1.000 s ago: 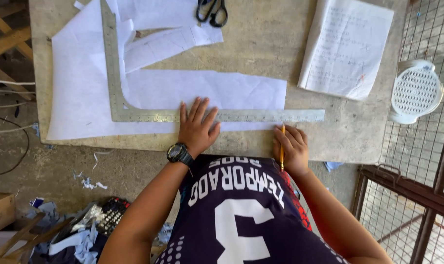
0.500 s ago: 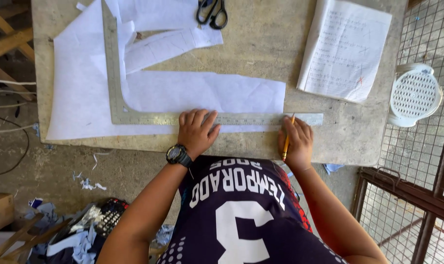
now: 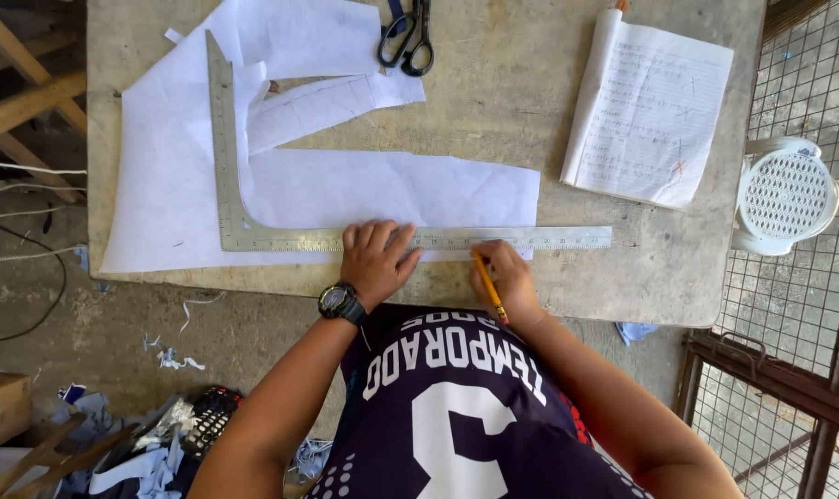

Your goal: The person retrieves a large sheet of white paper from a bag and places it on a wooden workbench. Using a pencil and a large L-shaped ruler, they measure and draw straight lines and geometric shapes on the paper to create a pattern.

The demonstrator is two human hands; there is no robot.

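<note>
Head view: your left hand (image 3: 379,263) lies flat, fingers spread, pressing the metal L-square (image 3: 244,236) onto the white paper (image 3: 383,189) at the near table (image 3: 530,92) edge. Your right hand (image 3: 509,280) has its fingers closed around a yellow pencil (image 3: 490,289), tip at the ruler's lower edge. Scissors (image 3: 408,37) and a notebook (image 3: 649,111) lie farther back.

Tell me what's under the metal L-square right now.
White paper lies under most of the metal L-square; its far right end rests on the bare concrete table. The left hand covers a stretch of it, hiding what's beneath.
</note>
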